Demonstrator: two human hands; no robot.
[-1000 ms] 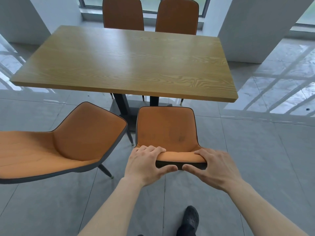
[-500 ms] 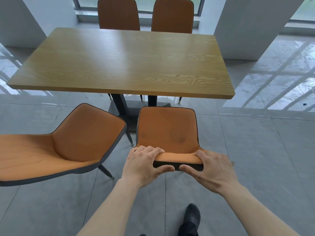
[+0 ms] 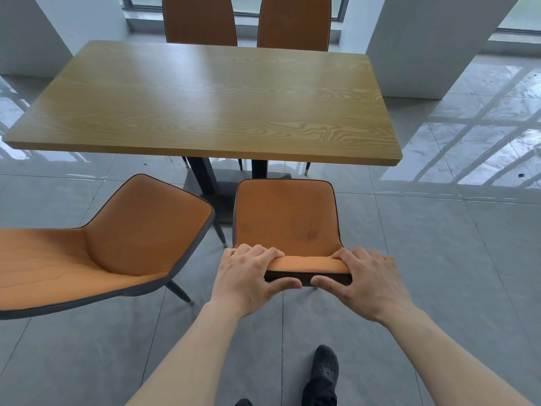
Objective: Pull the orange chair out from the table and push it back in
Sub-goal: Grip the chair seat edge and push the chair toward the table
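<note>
The orange chair [image 3: 285, 218] stands directly in front of me, facing the wooden table [image 3: 205, 101], its seat fully out from under the near table edge. My left hand [image 3: 248, 278] grips the left end of the chair's backrest top, fingers over it and thumb on the dark back. My right hand [image 3: 366, 284] grips the right end in the same way. A strip of orange backrest shows between the two hands.
A second orange chair [image 3: 96, 250] stands pulled out at the left, turned sideways, close to the held chair. Two more orange chairs [image 3: 199, 20] stand at the table's far side. White pillars rise behind on the left and right. My black shoe [image 3: 325, 367] is on the grey tile floor.
The held chair sits slightly farther from the table edge in view than one second ago. Both hands keep the same grip on the backrest.
</note>
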